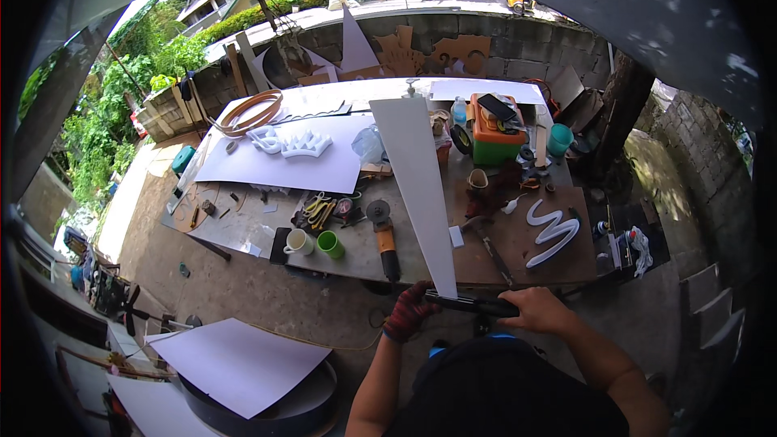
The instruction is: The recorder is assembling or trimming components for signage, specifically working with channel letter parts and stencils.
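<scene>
A long white strip [417, 186] reaches from the table's far part to its near edge, narrowing toward me. My left hand [410, 312], in a dark red and black glove, is closed at the strip's near end. Across that end lies a long black hand tool [468, 303], whose exact kind I cannot make out. My bare right hand [536, 311] is wrapped round the tool's right end. Whether the left fingers pinch the strip, the tool or both is hard to see.
The worktable [340, 194] carries an angle grinder [384, 239], a hammer [490, 247], a green cup [330, 244], a white mug [299, 243], an orange-green box [495, 137] and white shaped pieces [303, 144]. A white sheet [243, 364] lies at lower left.
</scene>
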{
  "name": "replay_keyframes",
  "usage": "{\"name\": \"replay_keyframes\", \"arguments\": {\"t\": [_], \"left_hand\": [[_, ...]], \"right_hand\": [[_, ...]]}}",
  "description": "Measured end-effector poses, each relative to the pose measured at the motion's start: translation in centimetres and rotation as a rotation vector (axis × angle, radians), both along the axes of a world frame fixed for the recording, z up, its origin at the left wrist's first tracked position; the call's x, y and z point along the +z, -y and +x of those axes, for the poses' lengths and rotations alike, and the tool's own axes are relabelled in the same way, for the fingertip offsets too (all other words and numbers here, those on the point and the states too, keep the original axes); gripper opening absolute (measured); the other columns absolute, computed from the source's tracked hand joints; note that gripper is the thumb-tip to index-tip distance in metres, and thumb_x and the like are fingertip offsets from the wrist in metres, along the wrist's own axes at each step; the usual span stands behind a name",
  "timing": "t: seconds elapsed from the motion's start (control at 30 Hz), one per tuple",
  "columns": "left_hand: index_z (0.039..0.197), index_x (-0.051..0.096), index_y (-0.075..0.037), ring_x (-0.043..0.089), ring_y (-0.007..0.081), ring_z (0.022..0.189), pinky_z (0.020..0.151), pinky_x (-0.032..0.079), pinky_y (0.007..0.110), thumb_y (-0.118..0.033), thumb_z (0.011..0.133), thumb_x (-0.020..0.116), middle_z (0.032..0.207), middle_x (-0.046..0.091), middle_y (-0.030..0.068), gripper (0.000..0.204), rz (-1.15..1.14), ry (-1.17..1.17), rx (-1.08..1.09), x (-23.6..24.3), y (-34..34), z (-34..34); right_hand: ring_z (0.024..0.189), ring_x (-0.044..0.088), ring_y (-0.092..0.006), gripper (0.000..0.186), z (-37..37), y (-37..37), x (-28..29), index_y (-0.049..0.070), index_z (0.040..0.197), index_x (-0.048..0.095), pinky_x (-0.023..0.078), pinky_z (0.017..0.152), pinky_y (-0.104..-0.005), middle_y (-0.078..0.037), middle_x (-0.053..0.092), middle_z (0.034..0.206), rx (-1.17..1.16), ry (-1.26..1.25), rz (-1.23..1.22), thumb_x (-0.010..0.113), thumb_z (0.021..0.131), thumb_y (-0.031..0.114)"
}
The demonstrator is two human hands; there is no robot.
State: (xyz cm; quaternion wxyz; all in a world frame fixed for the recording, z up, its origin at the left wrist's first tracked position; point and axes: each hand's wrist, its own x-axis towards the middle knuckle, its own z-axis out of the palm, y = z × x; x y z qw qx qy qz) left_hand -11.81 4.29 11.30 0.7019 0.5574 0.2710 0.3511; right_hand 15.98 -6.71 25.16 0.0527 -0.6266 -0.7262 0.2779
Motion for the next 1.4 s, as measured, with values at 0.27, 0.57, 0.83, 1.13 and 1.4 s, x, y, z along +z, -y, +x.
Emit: {"name": "replay_keyframes", "arguments": {"t": [0.27,0.57,0.83,1.13,1.4], "left_hand": [[0.127,0.059,-0.003,0.06,0.0116,0.103,0.088,0.05,0.029,-0.009,0.081,0.081,0.113,0.067,0.002,0.052,0.007,-0.003,-0.009,0.0,-0.1,-0.1],[0.128,0.059,-0.002,0.059,0.0126,0.107,0.091,0.049,0.03,-0.005,0.08,0.08,0.115,0.067,0.0029,0.053,-0.021,0.012,-0.002,-0.3,-0.1,0.0],[0.129,0.058,-0.002,0.061,0.0131,0.106,0.091,0.05,0.031,-0.007,0.081,0.081,0.115,0.067,0.0036,0.054,-0.032,0.028,0.007,-0.7,0.0,-0.3],[0.13,0.057,-0.002,0.058,0.0127,0.108,0.091,0.049,0.031,-0.01,0.08,0.082,0.116,0.066,0.0035,0.057,-0.085,0.021,-0.018,0.1,0.0,-0.2],[0.129,0.058,-0.002,0.06,0.0128,0.103,0.088,0.05,0.03,-0.011,0.08,0.082,0.112,0.067,0.0027,0.056,0.007,-0.049,0.008,-0.5,-0.2,-0.2]], "right_hand": [[0.094,0.068,-0.0358,0.051,-0.1,-0.2,0.4,0.009,0.119,0.063,0.052,0.085,-0.045,-0.017,0.071,0.096,0.0,0.003,-0.02,0.072,0.082,0.043],[0.091,0.069,-0.0362,0.05,0.1,-0.3,0.1,0.009,0.116,0.063,0.053,0.083,-0.0457,-0.017,0.071,0.092,0.016,0.003,0.016,0.073,0.082,0.044],[0.089,0.069,-0.0365,0.049,0.2,-0.4,0.0,0.008,0.115,0.063,0.053,0.082,-0.0457,-0.018,0.071,0.091,0.03,-0.007,0.027,0.073,0.082,0.043],[0.09,0.069,-0.0371,0.049,0.1,-0.5,0.2,0.008,0.116,0.063,0.053,0.082,-0.0464,-0.018,0.071,0.091,0.019,-0.01,0.021,0.073,0.082,0.042],[0.091,0.068,-0.037,0.049,0.1,-0.6,0.4,0.007,0.116,0.063,0.053,0.081,-0.0463,-0.018,0.071,0.092,0.016,-0.019,0.026,0.074,0.082,0.041]]}}
